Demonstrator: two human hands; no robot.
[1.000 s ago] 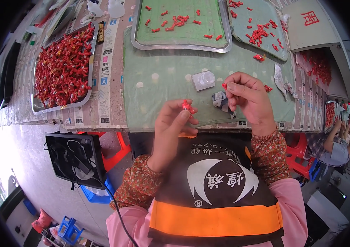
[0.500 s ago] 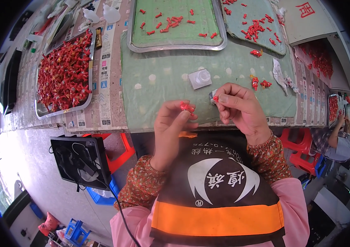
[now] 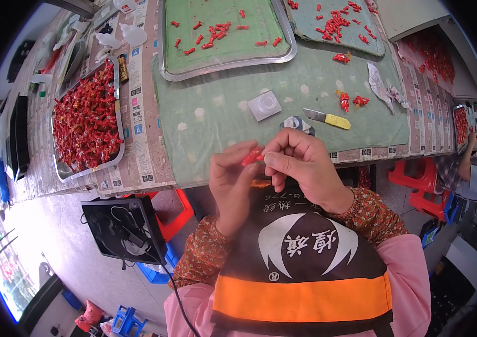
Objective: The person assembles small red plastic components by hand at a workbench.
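My left hand [image 3: 230, 178] is closed around a small glossy red plastic figure part [image 3: 250, 159], held in front of the apron. Thumb and forefinger of my right hand [image 3: 305, 168] pinch a tiny red piece, brought up against the right end of that part; the fingertips mostly hide it. Just beyond my hands, on the green cloth [image 3: 205, 143], stand a pale square block [image 3: 265, 105] with a round top and a bunched blue-and-white wad [image 3: 297, 124]. A yellow-handled utility knife [image 3: 335, 121] lies to their right, near two red figures [image 3: 344, 101].
A heaped tray of red figures [image 3: 87, 118] stands at the left. At the back are a green-lined metal tray [image 3: 224, 72] and a green board [image 3: 362, 48], both with scattered red parts. White crumpled paper [image 3: 379, 90] lies right. Another person [image 3: 469, 174] sits far right.
My right hand has moved left, bringing its tiny piece to the red part in my left hand. The knife and wad it covered now show. The whole view has shifted slightly.
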